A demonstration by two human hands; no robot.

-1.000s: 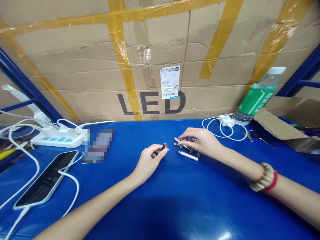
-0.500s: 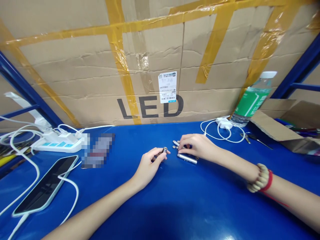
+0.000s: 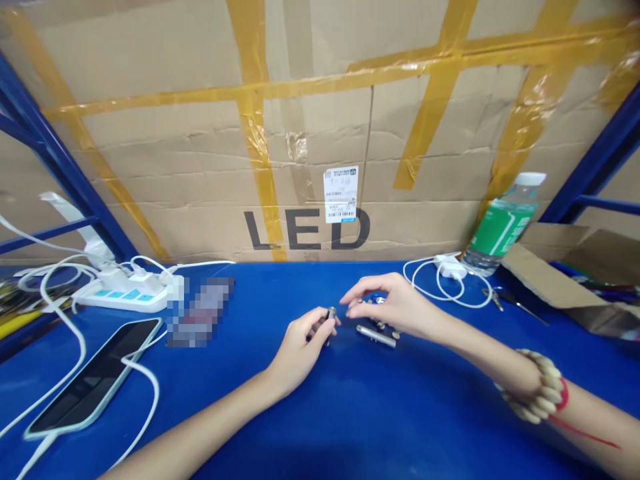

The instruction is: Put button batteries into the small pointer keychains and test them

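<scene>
My left hand (image 3: 301,341) rests on the blue table (image 3: 350,413) and pinches a small dark tube with a metal tip (image 3: 327,316). Just to its right, my right hand (image 3: 387,307) is raised slightly, its fingertips pinched on a small piece I cannot make out, close to the tube's tip. Beneath that hand lies a silver metal tube (image 3: 376,335) among several small metal parts (image 3: 387,327).
A big taped cardboard box marked LED (image 3: 310,153) stands behind. A phone on a white cable (image 3: 93,377) and a power strip (image 3: 123,293) lie at left. A green-labelled water bottle (image 3: 503,223), a white charger with cable (image 3: 450,270) and an open carton (image 3: 570,277) are at right.
My right hand has lifted off the pile of metal parts and moved left toward the tube held in my left hand. The camera view tilted up slightly.
</scene>
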